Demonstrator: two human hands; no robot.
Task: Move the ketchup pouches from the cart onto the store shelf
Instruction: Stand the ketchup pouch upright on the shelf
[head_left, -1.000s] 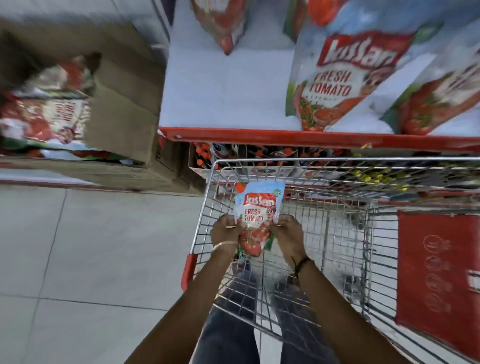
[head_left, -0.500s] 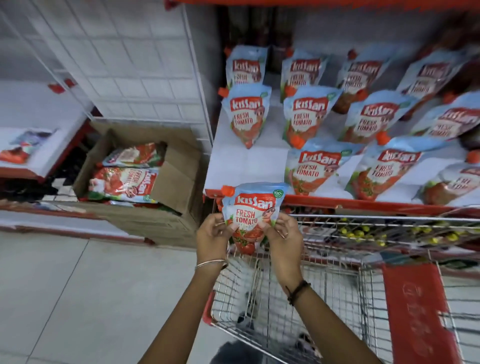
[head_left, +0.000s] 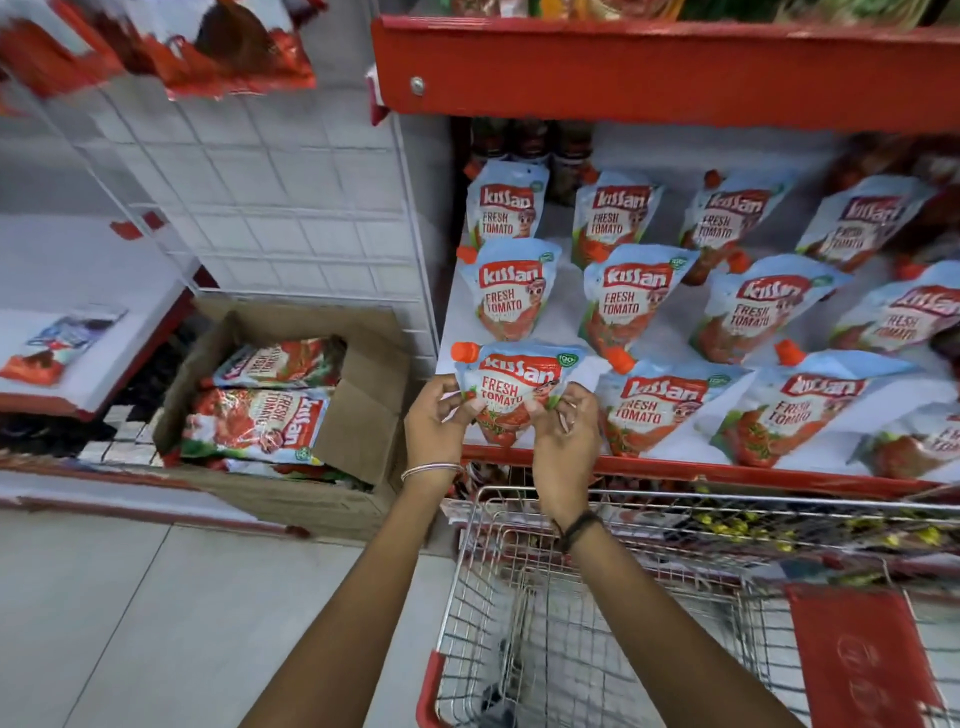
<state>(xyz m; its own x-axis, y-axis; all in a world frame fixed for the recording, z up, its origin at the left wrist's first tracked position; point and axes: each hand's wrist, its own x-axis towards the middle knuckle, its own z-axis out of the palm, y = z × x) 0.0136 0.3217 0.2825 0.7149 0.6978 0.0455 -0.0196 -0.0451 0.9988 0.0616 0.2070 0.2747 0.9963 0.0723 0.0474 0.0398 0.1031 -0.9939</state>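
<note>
A light-blue ketchup pouch (head_left: 514, 382) with an orange cap sits at the front left corner of the white store shelf (head_left: 566, 322). My left hand (head_left: 434, 426) grips its left edge and my right hand (head_left: 563, 436) grips its right edge. Its lower part overhangs the shelf's red front lip (head_left: 727, 474). Several identical pouches (head_left: 631, 299) lie in rows across the shelf behind and to the right. The wire cart (head_left: 597, 597) stands below my arms against the shelf, and no pouches show in its basket.
An open cardboard box (head_left: 358, 410) holding more ketchup pouches sits on the floor to the left. A white wire grid panel (head_left: 291, 208) divides the shelf from a left shelf unit (head_left: 78, 291). A red upper shelf (head_left: 649, 73) overhangs. The cart has a red seat flap (head_left: 857, 660).
Both hands lifted the pouch out of the cart and carried it up and forward onto the shelf's front left corner. The view tilted up from the cart to the shelf.
</note>
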